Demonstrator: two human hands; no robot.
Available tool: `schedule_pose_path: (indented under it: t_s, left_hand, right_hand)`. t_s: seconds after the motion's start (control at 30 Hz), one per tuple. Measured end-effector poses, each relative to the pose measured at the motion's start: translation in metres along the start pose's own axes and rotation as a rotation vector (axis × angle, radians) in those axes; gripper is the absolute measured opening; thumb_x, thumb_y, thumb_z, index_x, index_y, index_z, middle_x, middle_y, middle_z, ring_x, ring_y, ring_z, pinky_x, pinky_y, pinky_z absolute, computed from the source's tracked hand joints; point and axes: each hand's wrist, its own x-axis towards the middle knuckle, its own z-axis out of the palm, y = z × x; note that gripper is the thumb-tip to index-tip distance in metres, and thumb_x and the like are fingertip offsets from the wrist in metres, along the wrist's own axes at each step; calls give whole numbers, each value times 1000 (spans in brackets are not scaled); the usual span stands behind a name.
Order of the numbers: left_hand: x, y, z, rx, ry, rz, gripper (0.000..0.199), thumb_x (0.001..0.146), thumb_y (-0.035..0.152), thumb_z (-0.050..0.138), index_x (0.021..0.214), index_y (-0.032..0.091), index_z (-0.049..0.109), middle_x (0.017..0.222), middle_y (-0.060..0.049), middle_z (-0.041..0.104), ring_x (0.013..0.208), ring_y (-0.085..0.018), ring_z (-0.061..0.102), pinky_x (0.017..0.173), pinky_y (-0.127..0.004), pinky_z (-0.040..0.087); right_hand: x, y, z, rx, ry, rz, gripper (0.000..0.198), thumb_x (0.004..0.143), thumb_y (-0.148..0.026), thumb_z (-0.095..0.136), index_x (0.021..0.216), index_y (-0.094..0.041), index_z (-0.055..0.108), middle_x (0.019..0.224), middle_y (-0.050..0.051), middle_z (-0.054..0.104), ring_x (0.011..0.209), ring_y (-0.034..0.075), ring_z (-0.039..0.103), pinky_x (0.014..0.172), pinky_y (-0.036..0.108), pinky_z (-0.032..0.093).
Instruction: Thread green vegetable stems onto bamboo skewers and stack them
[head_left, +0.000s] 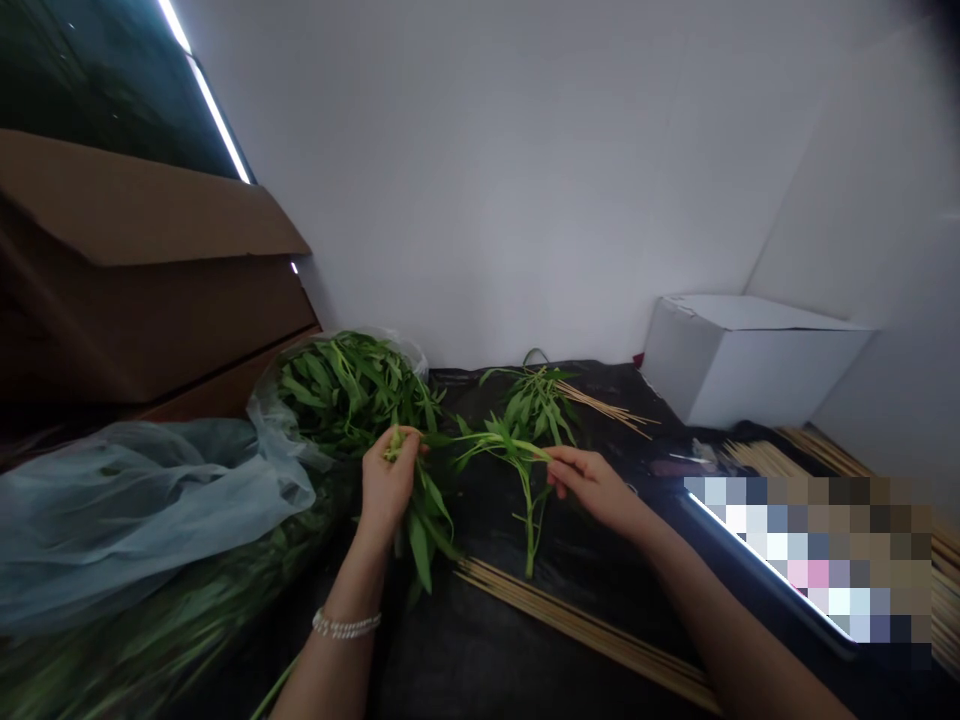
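Pretty dim in here tbh, mostly a plain pale grey wall (pixel 510 180) at the back that meets a second wall (pixel 885 230) in a corner (pixel 781 200) over on the right. Upper left there's a dark panel (pixel 97 90), too murky to really make out, with a bright white strip of light (pixel 217 115) slanting down its edge. Black sheeting (pixel 450 660) is spread out below, with a white box (pixel 757 370) near that corner.

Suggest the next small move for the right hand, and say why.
Probably bring the green stem in the right hand toward the left hand. The right fingers pinch the stem's end, the left hand already grips leafy greens, and the hands are apart, so closing that gap seems the simplest step.
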Motion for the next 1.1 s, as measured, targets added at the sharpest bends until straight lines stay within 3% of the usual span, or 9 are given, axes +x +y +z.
schedule_pose_path:
  t_s: [0.2, 0.37, 0.57, 0.8, 0.97, 1.1]
  left_hand:
    - [-20, 21, 12, 286, -201, 381, 11, 81, 29, 65, 77, 19, 67, 70, 1, 62, 65, -13, 58, 65, -24, 44]
    - [-21, 14, 17, 373, -341, 588, 16, 87, 24, 59, 94, 20, 73, 77, -3, 63, 72, -15, 60, 68, -26, 46]
    - [-21, 5, 19, 472, -377, 682, 18, 88, 25, 58, 99, 20, 71, 80, -5, 64, 77, -17, 59, 73, -30, 46]
    - [-20, 4, 17, 533, -440, 701, 17, 88, 21, 53, 97, 19, 67, 83, -6, 63, 81, -19, 57, 76, -31, 45]
    - [-22, 8, 18, 527, -439, 713, 14, 82, 18, 56, 93, 19, 65, 81, -5, 61, 79, -20, 55, 77, -33, 44]
    - [-27, 16, 22, 463, -392, 642, 11, 74, 14, 56, 80, 19, 64, 75, -3, 59, 75, -19, 55, 75, -32, 43]
  right_hand:
    - [-4, -3, 12, -119, -9, -64, 26, 93, -27, 45, 107, -17, 65, 76, 0, 59, 66, 13, 55, 65, 26, 43]
    - [-6, -8, 13, -280, -31, -172, 24, 94, -22, 44, 104, -18, 66, 77, 1, 58, 72, 14, 55, 69, 27, 41]
    - [-7, -10, 16, -380, -50, -242, 26, 96, -23, 43, 110, -19, 65, 89, 5, 63, 83, 16, 57, 75, 28, 43]
    - [-8, -5, 18, -535, 28, -344, 30, 97, -27, 43, 119, -20, 63, 96, 7, 66, 90, 20, 54, 82, 34, 44]
    - [-8, -6, 19, -525, 37, -364, 31, 97, -27, 44, 120, -21, 63, 94, 7, 66, 88, 20, 53, 81, 34, 44]
    - [-8, -10, 21, -471, 9, -358, 30, 97, -26, 45, 119, -21, 64, 93, 7, 66, 88, 20, 53, 81, 33, 44]
